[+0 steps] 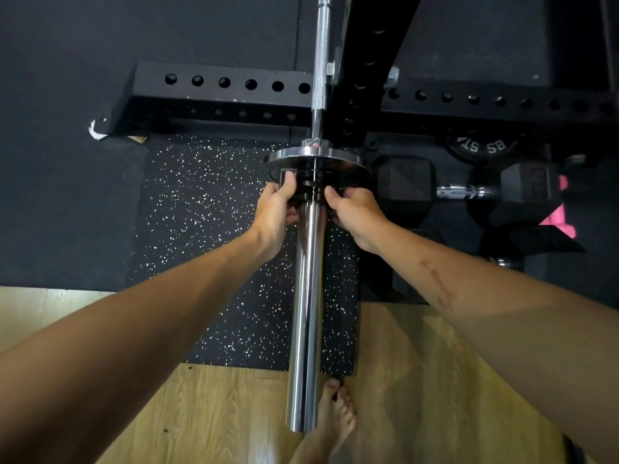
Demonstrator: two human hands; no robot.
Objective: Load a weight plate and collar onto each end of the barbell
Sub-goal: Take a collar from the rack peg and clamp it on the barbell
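Note:
The chrome barbell sleeve (306,313) points toward me from the black rack. A chrome weight plate (315,157) sits on the sleeve against the bar's inner shoulder. Right in front of the plate a black collar (310,187) wraps the sleeve. My left hand (276,214) grips the collar's left side, thumb up against the plate. On the collar's right side my right hand (355,214) pinches it with fingers and thumb. Much of the collar is hidden by my fingers. The knurled bar shaft (320,72) runs away to the top of the view.
The black rack's holed base beam (221,85) and upright (371,61) stand behind the plate. Black hex dumbbells (459,192), a black plate (479,147) and something pink (562,222) lie at right. A speckled rubber mat (207,246) covers the floor; my bare foot (335,416) rests on wood.

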